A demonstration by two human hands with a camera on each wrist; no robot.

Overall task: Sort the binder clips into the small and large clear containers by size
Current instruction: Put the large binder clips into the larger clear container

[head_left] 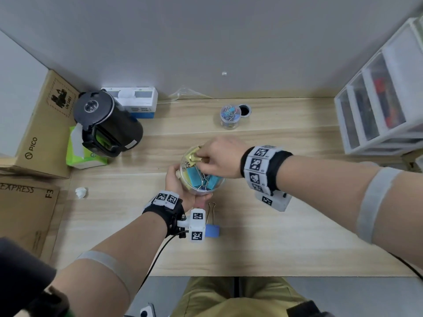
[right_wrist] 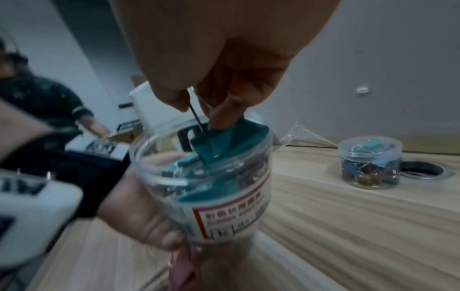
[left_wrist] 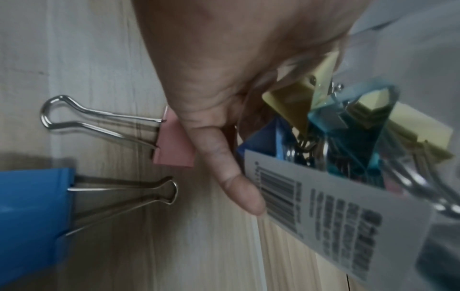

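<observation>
My left hand (head_left: 177,183) grips the large clear container (head_left: 207,187) and holds it tilted just above the table; its labelled wall (left_wrist: 336,212) fills the left wrist view. Several large blue and yellow binder clips lie inside. At the container's mouth my right hand (head_left: 203,157) pinches the wire handle of a large clip (head_left: 193,156), yellow in the head view and teal-looking in the dim right wrist view (right_wrist: 224,143). A large blue clip (head_left: 212,231) and a pink clip (left_wrist: 174,145) lie on the table below my left hand. The small clear container (head_left: 229,117) holds small clips.
A black kettle (head_left: 107,124), a green tissue pack (head_left: 84,156) and cardboard boxes (head_left: 39,133) crowd the left side. A white drawer unit (head_left: 377,99) stands at the right. A cable hole (head_left: 244,110) sits beside the small container. A crumpled white scrap (head_left: 81,192) lies at the left.
</observation>
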